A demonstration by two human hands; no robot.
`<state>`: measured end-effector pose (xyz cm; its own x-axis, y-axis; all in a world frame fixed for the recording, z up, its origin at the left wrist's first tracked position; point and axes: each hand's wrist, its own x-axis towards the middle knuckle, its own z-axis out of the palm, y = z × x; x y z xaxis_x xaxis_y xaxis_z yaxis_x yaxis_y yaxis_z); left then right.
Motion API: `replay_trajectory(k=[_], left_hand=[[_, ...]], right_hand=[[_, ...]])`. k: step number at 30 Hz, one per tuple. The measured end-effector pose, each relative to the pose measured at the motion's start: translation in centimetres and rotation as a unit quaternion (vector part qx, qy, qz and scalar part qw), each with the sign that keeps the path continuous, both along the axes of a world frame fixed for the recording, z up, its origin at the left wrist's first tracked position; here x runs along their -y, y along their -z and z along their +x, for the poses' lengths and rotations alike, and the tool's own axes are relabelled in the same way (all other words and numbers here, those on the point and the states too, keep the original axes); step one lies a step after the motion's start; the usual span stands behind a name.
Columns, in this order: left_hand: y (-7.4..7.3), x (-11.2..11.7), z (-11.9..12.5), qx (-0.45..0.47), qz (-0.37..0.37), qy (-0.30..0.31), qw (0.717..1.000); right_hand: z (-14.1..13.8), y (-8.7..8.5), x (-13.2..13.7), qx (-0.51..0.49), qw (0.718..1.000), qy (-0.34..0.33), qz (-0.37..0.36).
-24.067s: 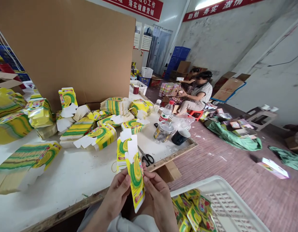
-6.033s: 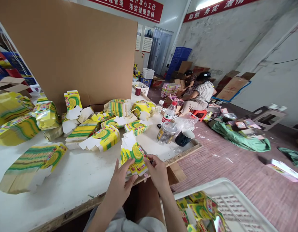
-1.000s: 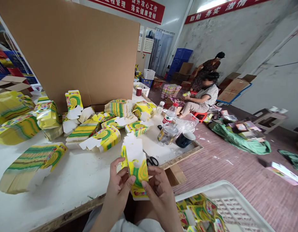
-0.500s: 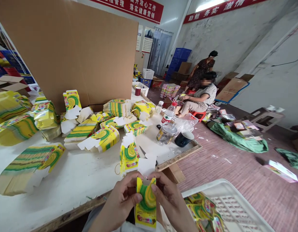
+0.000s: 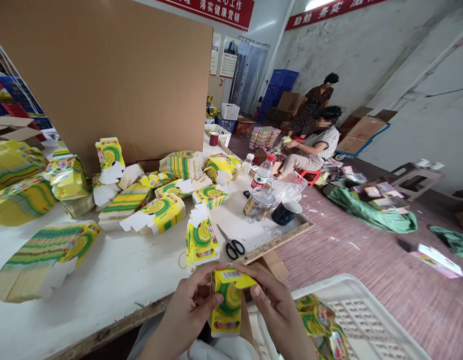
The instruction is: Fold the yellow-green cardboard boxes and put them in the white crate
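A small yellow-and-green carton is held upright in front of my lap, its barcode flap bent over the top. My left hand grips its left side, thumb on the front face. My right hand pinches a yellow side flap at the upper right, thumb and fingers pressed together. Just beyond the hands, a small stack of flat cartons lies on the white table. Black-handled scissors rest beside that stack.
More bundles of flat cartons cover the left of the table before a large cardboard sheet. A glass jar, a dark mug and a bottle stand at right. A white basket holds cartons. Two people are farther back.
The carton's white top flap stood up before; now it is folded down with the barcode showing. My right hand has shifted slightly right, and the scissors' handles have come into sight.
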<state>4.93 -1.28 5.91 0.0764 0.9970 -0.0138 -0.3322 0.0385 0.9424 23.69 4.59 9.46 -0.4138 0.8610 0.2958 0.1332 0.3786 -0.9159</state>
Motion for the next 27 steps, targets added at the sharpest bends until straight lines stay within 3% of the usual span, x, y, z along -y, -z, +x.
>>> replay_trajectory(k=[3,6,9,16,23,27], left_hand=[[0.0,-0.1,0.0,-0.021,0.007,-0.012,1.000],[-0.2,0.1,0.0,-0.041,0.001,-0.008,0.999],[-0.3,0.3,-0.1,-0.052,-0.010,0.007,0.999],[-0.1,0.4,-0.1,-0.081,-0.005,0.008,0.997],[-0.1,0.3,-0.2,-0.047,-0.013,-0.011,0.999],[-0.4,0.2,-0.1,0.016,-0.021,-0.016,1.000]], right_hand=[[0.0,-0.4,0.2,0.025,0.997,-0.016,-0.069],[-0.7,0.4,0.5,0.050,0.993,0.014,-0.110],[-1.2,1.6,0.4,0.043,0.991,0.055,-0.112],[-1.7,3.5,-0.2,0.087,0.990,0.050,-0.103],[-2.0,1.9,0.4,0.124,0.989,0.036,-0.078],[-1.3,0.6,-0.3,0.077,0.995,0.027,-0.057]])
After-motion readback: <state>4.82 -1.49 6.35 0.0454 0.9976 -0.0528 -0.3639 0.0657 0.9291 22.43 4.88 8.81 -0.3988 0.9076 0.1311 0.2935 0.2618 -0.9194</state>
